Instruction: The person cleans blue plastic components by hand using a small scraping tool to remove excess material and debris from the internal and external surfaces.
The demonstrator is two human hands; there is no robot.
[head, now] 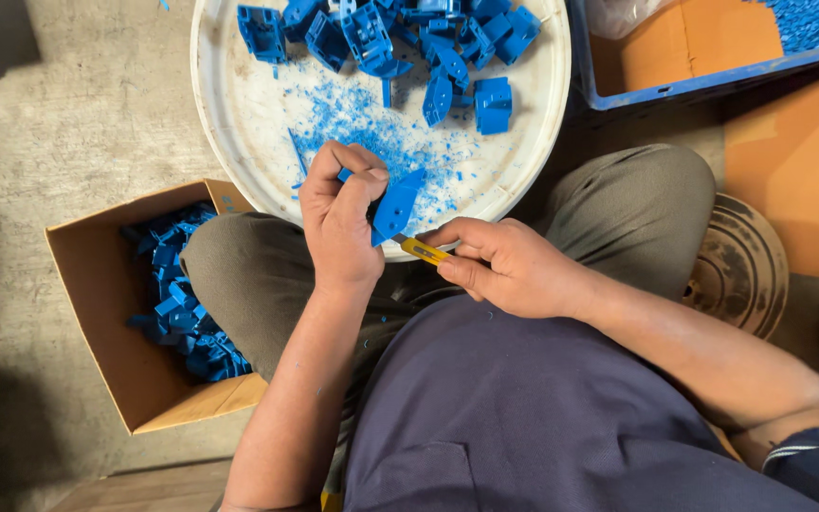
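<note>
White round tray [229,114] sat at 12 o'clock, shavings scattered, bare rim toward the lap. Left hand [338,223] pinched 1 flat blue plastic part [396,204] over its near edge. Right hand [504,265], at 3 o'clock, gripped a yellow knife [424,250] touching the part.

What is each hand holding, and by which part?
The left hand pinches a blue plastic part by its upper-left end. The right hand grips a yellow-handled knife by its handle.

Concrete floor [78,114] under cardboard box [97,322]
</note>
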